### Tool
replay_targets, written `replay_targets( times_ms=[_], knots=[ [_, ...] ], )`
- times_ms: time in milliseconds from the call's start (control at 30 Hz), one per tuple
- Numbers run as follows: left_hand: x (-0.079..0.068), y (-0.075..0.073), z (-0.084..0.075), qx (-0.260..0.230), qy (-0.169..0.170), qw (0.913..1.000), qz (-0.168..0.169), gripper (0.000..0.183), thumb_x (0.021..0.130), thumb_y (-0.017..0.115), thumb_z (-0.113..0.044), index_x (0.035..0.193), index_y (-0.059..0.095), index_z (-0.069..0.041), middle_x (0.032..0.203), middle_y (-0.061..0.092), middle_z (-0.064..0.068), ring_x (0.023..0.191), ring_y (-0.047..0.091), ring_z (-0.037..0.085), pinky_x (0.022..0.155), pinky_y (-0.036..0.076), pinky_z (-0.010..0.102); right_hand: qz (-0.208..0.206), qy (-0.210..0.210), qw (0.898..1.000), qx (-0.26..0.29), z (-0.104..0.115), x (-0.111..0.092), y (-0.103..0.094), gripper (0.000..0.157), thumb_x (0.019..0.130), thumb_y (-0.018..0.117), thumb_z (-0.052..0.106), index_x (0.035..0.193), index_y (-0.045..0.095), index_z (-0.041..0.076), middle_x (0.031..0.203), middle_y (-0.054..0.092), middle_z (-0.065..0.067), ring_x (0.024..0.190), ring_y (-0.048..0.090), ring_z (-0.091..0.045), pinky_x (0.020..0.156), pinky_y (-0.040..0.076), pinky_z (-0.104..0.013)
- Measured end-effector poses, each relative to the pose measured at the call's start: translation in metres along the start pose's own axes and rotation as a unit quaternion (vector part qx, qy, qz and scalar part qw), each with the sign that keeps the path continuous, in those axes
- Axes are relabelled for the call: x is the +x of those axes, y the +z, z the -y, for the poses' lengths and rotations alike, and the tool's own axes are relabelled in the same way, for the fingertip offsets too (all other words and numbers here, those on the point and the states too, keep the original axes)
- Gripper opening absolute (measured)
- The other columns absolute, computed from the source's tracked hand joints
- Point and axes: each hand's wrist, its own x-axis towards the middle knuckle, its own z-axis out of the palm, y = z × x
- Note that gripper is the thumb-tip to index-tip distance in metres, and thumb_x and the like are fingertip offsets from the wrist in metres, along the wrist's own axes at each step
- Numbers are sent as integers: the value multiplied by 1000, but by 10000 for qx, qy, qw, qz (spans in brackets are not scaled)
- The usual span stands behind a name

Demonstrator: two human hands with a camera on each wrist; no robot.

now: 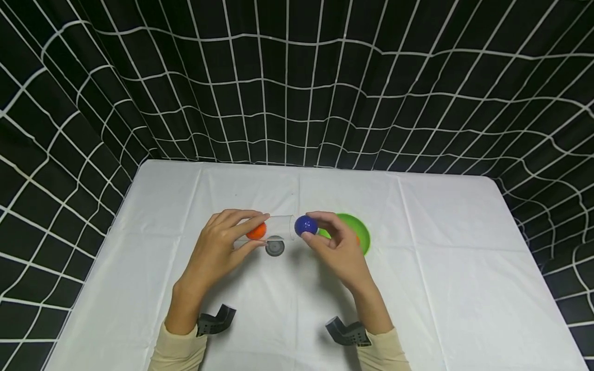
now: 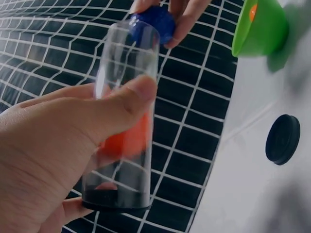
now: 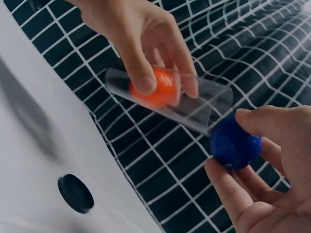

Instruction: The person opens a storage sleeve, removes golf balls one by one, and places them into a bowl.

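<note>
My left hand [image 1: 221,245] grips a clear plastic tube [image 2: 127,63] with a dark base at its closed end. Inside the tube lies an orange ball [image 3: 163,87], partly covered by the fingers. The tube lies sideways in the head view, its open end toward the right. At that mouth, my right hand [image 1: 337,248] pinches a blue ball [image 3: 235,142] between thumb and fingers. A dark round lid [image 2: 283,139] lies on the table below the tube.
A green bowl [image 1: 363,234] stands behind the right hand, with an orange ball [image 2: 252,12] showing in it. The white-covered table [image 1: 464,288] spreads beneath both hands. A black curtain with white netting [image 1: 287,93] surrounds its back and sides.
</note>
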Motion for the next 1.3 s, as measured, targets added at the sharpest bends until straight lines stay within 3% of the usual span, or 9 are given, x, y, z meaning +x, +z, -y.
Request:
replay_targets(
  times_ms=[133, 667, 900, 1100, 1300],
  knots=[
    [-1, -1, 1, -115, -27, 9999, -49, 53, 84, 90, -31, 135, 74, -23, 128, 76, -1, 111, 69, 20, 101, 54, 44, -153, -142, 9997, -118, -1, 1, -7, 42, 93, 75, -4, 133, 63, -4, 125, 67, -5, 106, 72, -6, 81, 62, -18],
    [-1, -1, 2, -234, -141, 9995, -154, 54, 84, 90, -30, 135, 74, -23, 128, 77, -3, 115, 70, 20, 101, 55, 43, -567, -59, 9928, -1056, -6, 2, -36, 40, 95, 77, 3, 132, 62, 0, 130, 67, -22, 100, 79, -13, 85, 61, -17],
    [-8, -1, 3, -268, -274, 9993, 31, 54, 85, 90, -31, 136, 74, -25, 130, 76, -4, 118, 70, 19, 103, 56, 43, -885, -391, 9724, -2125, -14, -3, -41, 36, 93, 79, 6, 126, 66, 1, 130, 67, -15, 120, 71, -28, 92, 60, -17],
    [-8, -1, 1, -274, -287, 9992, 26, 54, 85, 90, -30, 136, 73, -25, 130, 76, -6, 118, 70, 18, 102, 56, 42, -1024, -616, 9540, -2748, -16, -3, -44, 36, 88, 82, 1, 121, 68, 2, 124, 67, -14, 116, 72, -30, 90, 65, -38],
    [-2, -2, 1, -295, -278, 9992, -70, 55, 84, 91, -31, 135, 74, -25, 129, 77, -6, 117, 70, 18, 100, 57, 41, -1020, -893, 9349, -3280, -15, 1, -47, 37, 85, 83, 1, 119, 69, 3, 121, 68, -13, 112, 71, -30, 87, 64, -50]
  ],
)
